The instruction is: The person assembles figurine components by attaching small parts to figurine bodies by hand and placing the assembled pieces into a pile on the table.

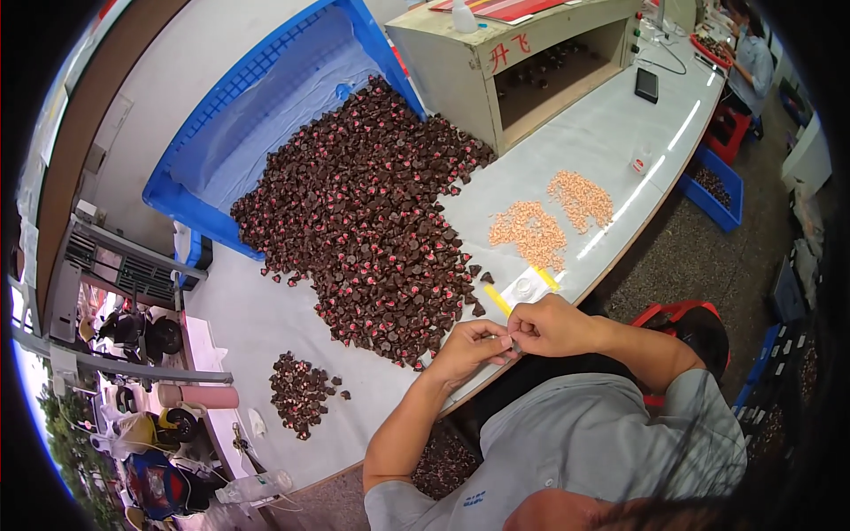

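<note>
My left hand point(473, 350) and my right hand point(547, 326) meet at the table's front edge. Their fingertips are pinched together, both closed around something too small and too covered to name. Just beyond them, a small clear round dish point(523, 287) sits on a white patch between strips of yellow tape point(498, 299). A few loose dark pieces point(479, 310) lie left of the tape. Farther off is a heap of tiny beige pieces point(529, 232), with a second beige heap point(580, 200) beside it. To the left spreads a large pile of small dark pieces with pink-red spots point(372, 221).
A blue crate point(204, 212) lies tipped behind the big pile. Right of it stands a beige metal box point(443, 62) with an open front. A smaller dark pile point(303, 394) is at the left. A red stool point(677, 311) and a blue bin point(735, 212) stand off the table; a co-worker point(751, 62) sits far right.
</note>
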